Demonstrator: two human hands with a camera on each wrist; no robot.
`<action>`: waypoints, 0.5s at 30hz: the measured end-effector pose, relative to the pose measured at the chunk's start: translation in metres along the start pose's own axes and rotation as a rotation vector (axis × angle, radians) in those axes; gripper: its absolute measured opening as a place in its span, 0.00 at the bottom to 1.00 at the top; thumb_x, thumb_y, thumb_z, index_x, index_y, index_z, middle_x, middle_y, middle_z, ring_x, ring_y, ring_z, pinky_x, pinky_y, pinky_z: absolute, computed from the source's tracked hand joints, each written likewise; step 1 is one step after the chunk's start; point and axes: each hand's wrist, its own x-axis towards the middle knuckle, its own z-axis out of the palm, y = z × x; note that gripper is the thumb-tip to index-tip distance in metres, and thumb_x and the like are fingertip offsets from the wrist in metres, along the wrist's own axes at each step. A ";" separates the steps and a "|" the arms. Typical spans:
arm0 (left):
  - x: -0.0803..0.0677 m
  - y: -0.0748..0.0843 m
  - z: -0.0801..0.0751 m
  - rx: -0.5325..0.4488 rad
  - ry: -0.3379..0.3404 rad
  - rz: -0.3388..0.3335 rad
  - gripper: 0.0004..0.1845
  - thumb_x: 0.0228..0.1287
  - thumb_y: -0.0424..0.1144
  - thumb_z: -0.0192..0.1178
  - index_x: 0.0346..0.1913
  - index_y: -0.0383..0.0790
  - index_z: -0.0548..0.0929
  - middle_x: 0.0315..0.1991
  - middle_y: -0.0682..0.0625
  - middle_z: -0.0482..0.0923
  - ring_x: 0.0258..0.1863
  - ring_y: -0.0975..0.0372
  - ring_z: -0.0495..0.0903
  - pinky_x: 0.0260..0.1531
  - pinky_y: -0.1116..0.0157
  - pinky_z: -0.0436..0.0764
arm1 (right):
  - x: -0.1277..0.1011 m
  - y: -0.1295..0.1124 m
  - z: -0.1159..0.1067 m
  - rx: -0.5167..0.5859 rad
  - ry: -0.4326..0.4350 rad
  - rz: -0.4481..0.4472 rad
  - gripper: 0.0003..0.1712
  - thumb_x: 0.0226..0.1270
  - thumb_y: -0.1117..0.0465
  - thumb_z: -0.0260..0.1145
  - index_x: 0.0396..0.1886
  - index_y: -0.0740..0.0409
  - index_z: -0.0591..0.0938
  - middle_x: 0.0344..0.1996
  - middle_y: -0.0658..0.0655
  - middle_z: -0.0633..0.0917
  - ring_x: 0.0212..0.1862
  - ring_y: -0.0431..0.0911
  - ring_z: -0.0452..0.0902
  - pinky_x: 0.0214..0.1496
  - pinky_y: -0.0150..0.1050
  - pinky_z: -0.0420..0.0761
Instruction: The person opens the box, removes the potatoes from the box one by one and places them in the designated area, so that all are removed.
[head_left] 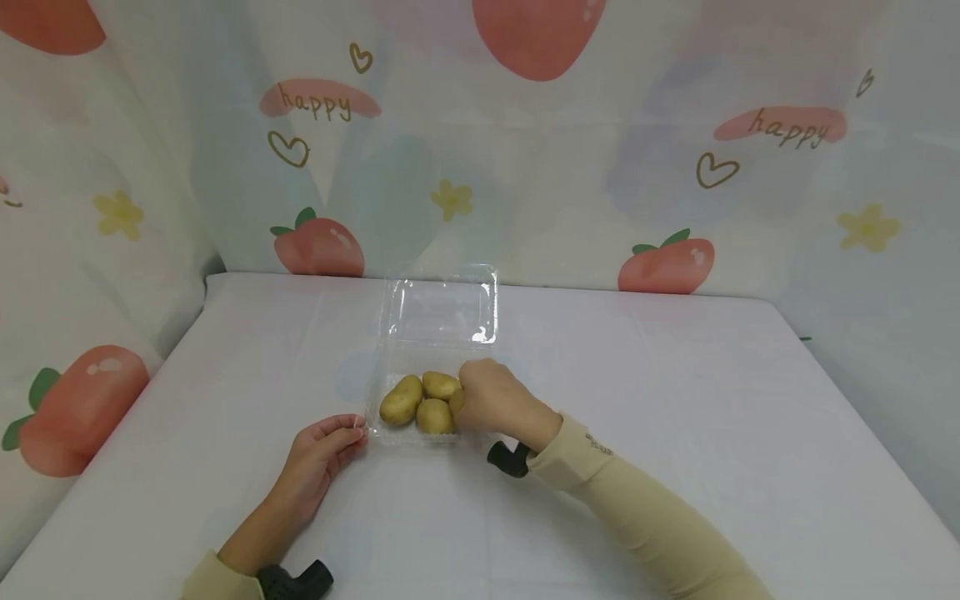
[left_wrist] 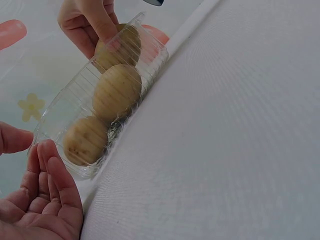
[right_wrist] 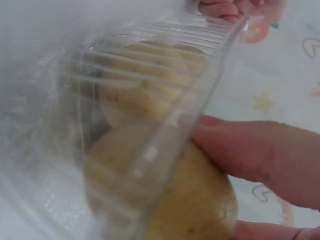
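Holding a potato (head_left: pixel 457 402), right hand (head_left: pixel 495 398) over box (head_left: pixel 438 317).

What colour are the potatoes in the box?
Yellowish-brown potatoes with tiny dark specks, clearest in the left wrist view.

Fourth potato (head_left: pixel 457 402) mostly hidden behind right hand (head_left: pixel 495 398) in head view; only sliver shows. Right wrist view blurred: clear container (right_wrist: pixel 150 125) wall smears potatoes behind it, count there unclear. Right hand cut off by frame edge in right wrist view, only fingers (right_wrist: pixel 260 155) show. Left hand (left_wrist: pixel 42 200) cropped at bottom-left corner in left wrist view.
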 end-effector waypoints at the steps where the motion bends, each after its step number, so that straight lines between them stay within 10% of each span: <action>1: 0.000 0.000 0.000 0.001 -0.002 -0.001 0.11 0.61 0.26 0.53 0.45 0.24 0.72 0.35 0.48 0.78 0.35 0.64 0.79 0.42 0.69 0.77 | -0.001 0.002 -0.001 0.028 0.010 -0.010 0.16 0.43 0.73 0.60 0.11 0.55 0.63 0.11 0.49 0.62 0.14 0.39 0.57 0.14 0.28 0.56; 15: 0.000 0.001 -0.001 -0.005 -0.012 0.004 0.10 0.61 0.27 0.53 0.44 0.25 0.73 0.35 0.48 0.78 0.36 0.64 0.79 0.42 0.69 0.77 | -0.002 0.018 -0.009 0.205 0.089 -0.126 0.17 0.41 0.69 0.66 0.08 0.55 0.66 0.09 0.46 0.62 0.16 0.38 0.56 0.18 0.29 0.58</action>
